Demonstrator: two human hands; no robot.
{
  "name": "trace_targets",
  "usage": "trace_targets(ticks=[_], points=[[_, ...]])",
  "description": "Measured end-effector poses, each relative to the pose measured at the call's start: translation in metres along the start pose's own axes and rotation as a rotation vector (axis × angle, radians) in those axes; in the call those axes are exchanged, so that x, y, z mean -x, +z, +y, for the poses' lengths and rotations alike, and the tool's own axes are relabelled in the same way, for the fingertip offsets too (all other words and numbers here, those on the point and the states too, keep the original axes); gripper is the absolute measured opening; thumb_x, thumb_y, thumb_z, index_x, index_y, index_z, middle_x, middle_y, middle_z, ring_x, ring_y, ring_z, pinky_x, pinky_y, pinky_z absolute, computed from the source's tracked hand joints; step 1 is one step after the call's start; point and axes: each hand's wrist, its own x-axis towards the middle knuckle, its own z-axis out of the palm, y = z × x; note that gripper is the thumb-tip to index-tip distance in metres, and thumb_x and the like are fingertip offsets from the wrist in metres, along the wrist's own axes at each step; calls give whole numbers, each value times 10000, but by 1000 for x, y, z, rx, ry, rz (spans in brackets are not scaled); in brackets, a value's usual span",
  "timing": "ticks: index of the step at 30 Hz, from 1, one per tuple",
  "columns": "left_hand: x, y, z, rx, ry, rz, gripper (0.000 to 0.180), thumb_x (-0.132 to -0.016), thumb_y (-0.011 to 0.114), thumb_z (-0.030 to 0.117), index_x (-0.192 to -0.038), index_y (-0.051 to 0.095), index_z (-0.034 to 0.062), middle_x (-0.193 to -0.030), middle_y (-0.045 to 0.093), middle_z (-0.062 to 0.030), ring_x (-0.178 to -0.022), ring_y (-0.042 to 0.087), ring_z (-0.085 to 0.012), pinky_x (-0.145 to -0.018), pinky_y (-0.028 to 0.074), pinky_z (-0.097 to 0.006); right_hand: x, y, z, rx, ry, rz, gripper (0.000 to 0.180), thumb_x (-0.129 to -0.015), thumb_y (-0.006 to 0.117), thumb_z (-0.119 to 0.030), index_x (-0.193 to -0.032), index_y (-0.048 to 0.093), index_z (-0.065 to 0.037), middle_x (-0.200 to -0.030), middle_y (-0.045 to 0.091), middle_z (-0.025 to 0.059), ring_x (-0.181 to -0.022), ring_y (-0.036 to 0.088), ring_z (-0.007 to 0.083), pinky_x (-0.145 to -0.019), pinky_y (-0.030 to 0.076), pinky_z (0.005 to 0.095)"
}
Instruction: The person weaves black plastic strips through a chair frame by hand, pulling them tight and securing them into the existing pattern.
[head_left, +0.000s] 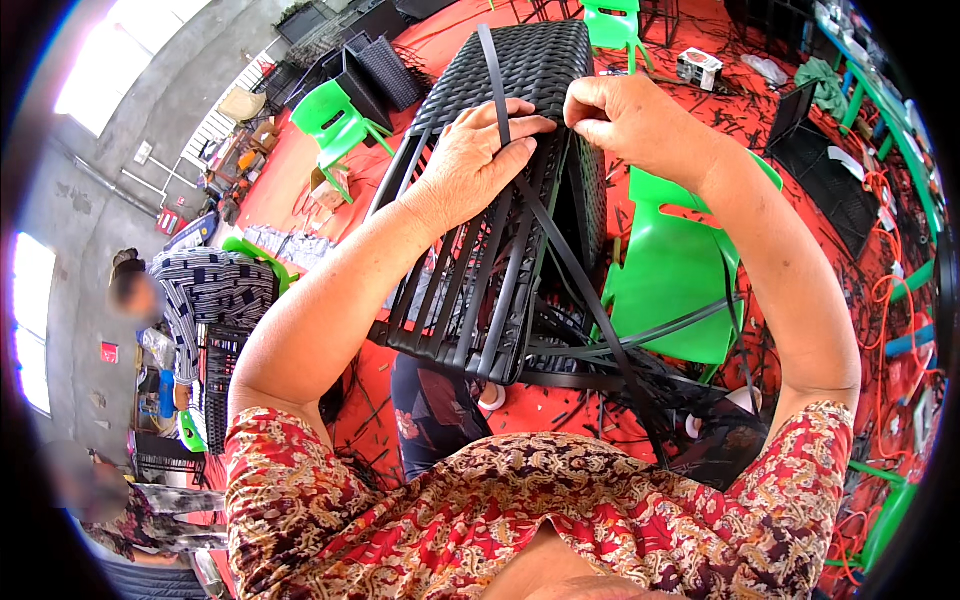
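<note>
A half-woven black plastic basket [520,90] on a black ribbed frame stands tilted in front of me. My left hand [480,160] lies flat on its side and pins a long black weaving strip [493,70] that rises upward between its fingers. My right hand [625,115] is closed in a pinch at the basket's upper right edge, apparently on a strip end. More black strips [600,330] trail down from the basket toward my lap.
A green plastic chair [675,270] stands right of the basket, another [335,125] at back left. Finished black baskets [385,65] sit behind. A person in a striped top [205,285] works at left. Strip offcuts litter the red floor [760,110]. Orange cables [890,290] run at right.
</note>
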Motion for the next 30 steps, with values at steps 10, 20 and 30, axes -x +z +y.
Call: trace_targets(ticks=[10,20,30], points=[[-6,1,-6,13,42,-10,266,-878,455,174,-1096,573,78,-1167,500,-94,-1112,451,-241,-963,324,-346,13,-12,5,-178,99,265,181,-814,562,-162,-932,592,-29,-816,615,74,-759,585,156,-707,452,283],[-8,-4,-2,-1,11,-32,283,-882,445,172,-1122,570,88,-1192,487,-89,-1154,415,-233,-993,287,-345,32,33,54,-1196,568,-44,272,-863,544,-254,-1013,555,-26,-943,623,84,-767,612,145,-601,483,235],[-6,-4,-6,29,16,-35,284,-884,446,167,-1131,567,96,-1197,478,-82,-1157,409,-228,-992,286,-347,18,54,51,-1368,516,-18,157,-830,602,-200,-876,519,-76,-797,586,24,-660,561,102,-578,457,213]])
